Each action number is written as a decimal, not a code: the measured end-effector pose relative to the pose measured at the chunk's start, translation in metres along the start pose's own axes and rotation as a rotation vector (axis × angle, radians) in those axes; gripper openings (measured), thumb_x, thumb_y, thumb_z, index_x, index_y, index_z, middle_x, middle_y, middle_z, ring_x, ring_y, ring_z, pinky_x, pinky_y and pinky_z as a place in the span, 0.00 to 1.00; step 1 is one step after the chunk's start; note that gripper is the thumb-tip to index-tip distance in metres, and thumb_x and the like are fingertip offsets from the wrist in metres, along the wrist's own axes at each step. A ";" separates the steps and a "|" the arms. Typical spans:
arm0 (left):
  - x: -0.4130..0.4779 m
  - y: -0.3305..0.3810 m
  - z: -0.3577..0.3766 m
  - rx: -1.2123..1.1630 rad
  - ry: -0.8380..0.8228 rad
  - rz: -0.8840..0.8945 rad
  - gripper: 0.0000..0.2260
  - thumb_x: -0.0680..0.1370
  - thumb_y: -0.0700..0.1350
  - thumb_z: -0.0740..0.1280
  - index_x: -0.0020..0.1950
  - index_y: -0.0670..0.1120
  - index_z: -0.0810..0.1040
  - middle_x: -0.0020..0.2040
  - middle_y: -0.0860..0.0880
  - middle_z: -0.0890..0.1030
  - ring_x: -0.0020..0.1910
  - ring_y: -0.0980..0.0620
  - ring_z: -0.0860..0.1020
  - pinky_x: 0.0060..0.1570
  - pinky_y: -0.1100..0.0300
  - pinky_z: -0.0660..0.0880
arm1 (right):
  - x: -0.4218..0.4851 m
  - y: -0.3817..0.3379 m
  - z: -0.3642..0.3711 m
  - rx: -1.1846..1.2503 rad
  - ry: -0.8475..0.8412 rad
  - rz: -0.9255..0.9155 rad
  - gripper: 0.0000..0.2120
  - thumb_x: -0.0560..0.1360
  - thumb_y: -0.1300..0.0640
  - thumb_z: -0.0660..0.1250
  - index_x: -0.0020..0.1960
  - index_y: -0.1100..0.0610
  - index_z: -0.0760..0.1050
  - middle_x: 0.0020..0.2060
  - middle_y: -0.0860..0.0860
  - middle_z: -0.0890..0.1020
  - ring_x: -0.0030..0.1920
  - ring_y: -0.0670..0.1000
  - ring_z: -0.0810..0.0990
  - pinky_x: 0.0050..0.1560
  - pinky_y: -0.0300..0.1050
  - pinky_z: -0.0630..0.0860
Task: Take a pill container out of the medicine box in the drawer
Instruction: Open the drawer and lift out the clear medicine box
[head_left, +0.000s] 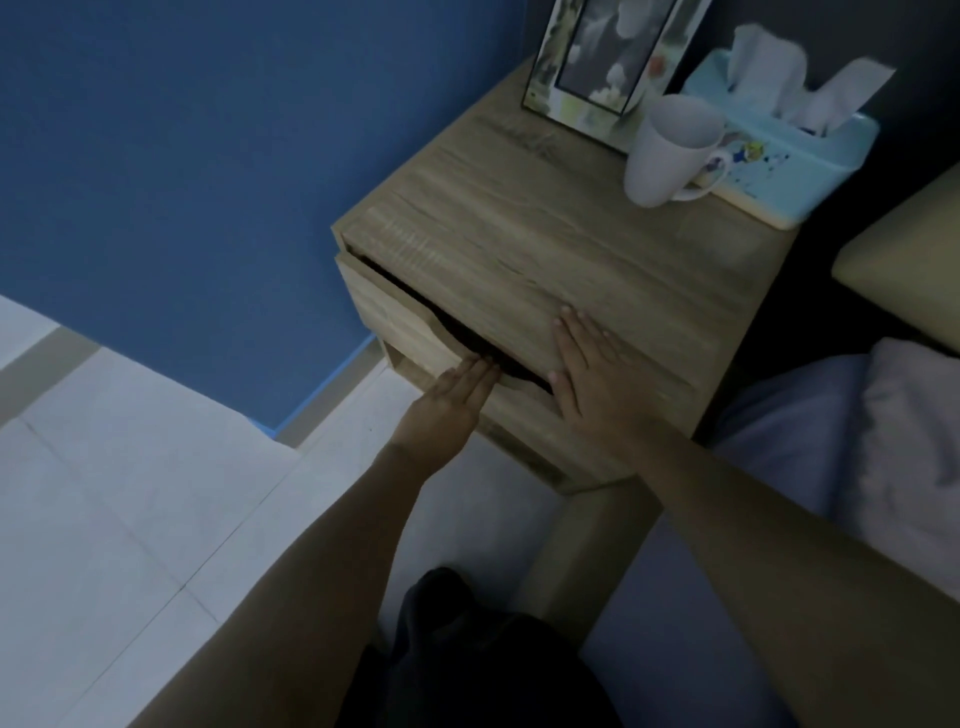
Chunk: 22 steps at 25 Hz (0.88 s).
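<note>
A wooden bedside table (545, 244) stands by the blue wall. Its top drawer (395, 322) is out by a narrow dark gap. My left hand (447, 410) lies against the drawer front, and its fingertips dip over the top edge into the curved dark cutout (514, 366). My right hand (587, 374) rests flat on the table top just above the cutout, fingers spread, holding nothing. What is inside the drawer is hidden; no medicine box or pill container shows.
At the back of the table top stand a white mug (670, 150), a light blue tissue box (795, 150) and a picture frame (597, 57). A bed with pale blue sheets (810, 452) is on the right, with white floor tiles (130, 493) on the left.
</note>
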<state>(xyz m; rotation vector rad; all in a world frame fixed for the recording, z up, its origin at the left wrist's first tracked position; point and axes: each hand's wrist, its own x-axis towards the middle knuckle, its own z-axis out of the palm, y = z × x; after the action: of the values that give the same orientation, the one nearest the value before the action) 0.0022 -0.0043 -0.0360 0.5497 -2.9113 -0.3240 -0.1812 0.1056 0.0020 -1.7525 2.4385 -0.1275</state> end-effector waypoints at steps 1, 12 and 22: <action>-0.007 -0.002 -0.001 0.023 0.015 0.012 0.22 0.72 0.33 0.70 0.66 0.36 0.73 0.64 0.35 0.76 0.64 0.37 0.75 0.61 0.45 0.72 | 0.000 0.001 -0.001 0.004 -0.029 -0.005 0.28 0.79 0.48 0.45 0.75 0.60 0.49 0.76 0.57 0.53 0.76 0.54 0.51 0.75 0.50 0.49; -0.075 -0.037 -0.038 0.111 -0.083 0.331 0.10 0.68 0.43 0.76 0.47 0.41 0.82 0.44 0.42 0.83 0.44 0.45 0.81 0.39 0.57 0.81 | -0.001 -0.003 -0.006 -0.056 -0.048 -0.012 0.27 0.80 0.49 0.47 0.75 0.61 0.49 0.76 0.58 0.54 0.76 0.55 0.51 0.75 0.53 0.51; -0.102 -0.044 -0.067 0.069 -0.229 0.405 0.11 0.66 0.44 0.77 0.46 0.43 0.82 0.41 0.45 0.83 0.40 0.49 0.81 0.36 0.62 0.78 | -0.001 -0.002 -0.006 -0.057 0.000 -0.002 0.29 0.78 0.48 0.43 0.74 0.62 0.52 0.75 0.60 0.57 0.76 0.56 0.55 0.74 0.52 0.52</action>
<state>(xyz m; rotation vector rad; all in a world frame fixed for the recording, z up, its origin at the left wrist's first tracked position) 0.1244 -0.0175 0.0062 -0.0830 -3.1649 -0.2437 -0.1798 0.1057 0.0086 -1.7782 2.4635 -0.0585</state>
